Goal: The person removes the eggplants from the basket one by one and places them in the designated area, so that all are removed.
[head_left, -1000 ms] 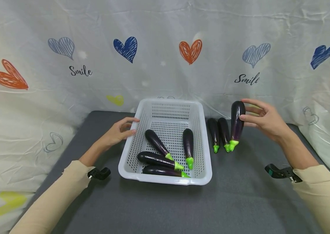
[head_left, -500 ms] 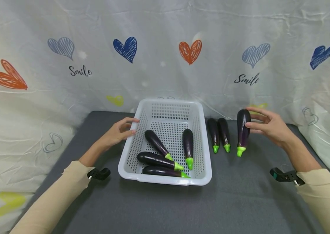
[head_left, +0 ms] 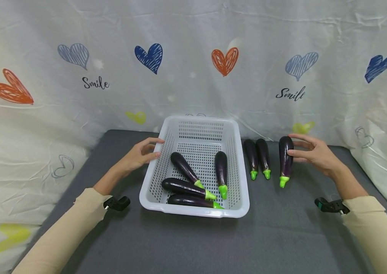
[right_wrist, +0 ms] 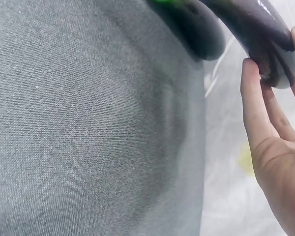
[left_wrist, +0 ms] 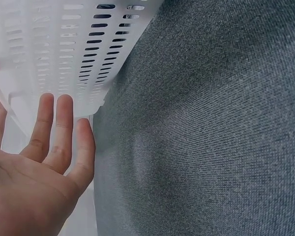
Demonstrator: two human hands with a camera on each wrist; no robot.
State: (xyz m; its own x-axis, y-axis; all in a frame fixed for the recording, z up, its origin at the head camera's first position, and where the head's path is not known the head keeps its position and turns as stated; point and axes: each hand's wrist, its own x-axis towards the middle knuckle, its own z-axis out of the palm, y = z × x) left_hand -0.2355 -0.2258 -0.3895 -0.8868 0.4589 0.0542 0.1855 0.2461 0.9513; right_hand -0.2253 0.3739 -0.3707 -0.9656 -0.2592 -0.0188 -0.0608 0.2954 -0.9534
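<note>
My right hand (head_left: 317, 154) pinches an eggplant (head_left: 285, 158) between thumb and fingers near its rounded dark end; its green stem end points toward me. In the right wrist view the fingertips touch the dark skin of this eggplant (right_wrist: 268, 39). Left of it, two more eggplants lie side by side on the table, the nearer one (head_left: 263, 154) apart from the held one. My left hand (head_left: 136, 156) touches the left rim of a white perforated basket (head_left: 243, 190). Its fingers are mostly straight beside the basket wall (left_wrist: 64, 54). Several eggplants (head_left: 183, 186) lie inside the basket.
A dark grey cloth (head_left: 186, 243) covers the table. Behind it hangs a pale curtain (head_left: 186, 87) printed with hearts and the word Smile. Another eggplant (head_left: 250, 156) lies close beside the basket's right wall.
My right hand has moved the eggplant right and lower toward the table, away from the two lying there. My left hand and the basket have stayed in place.
</note>
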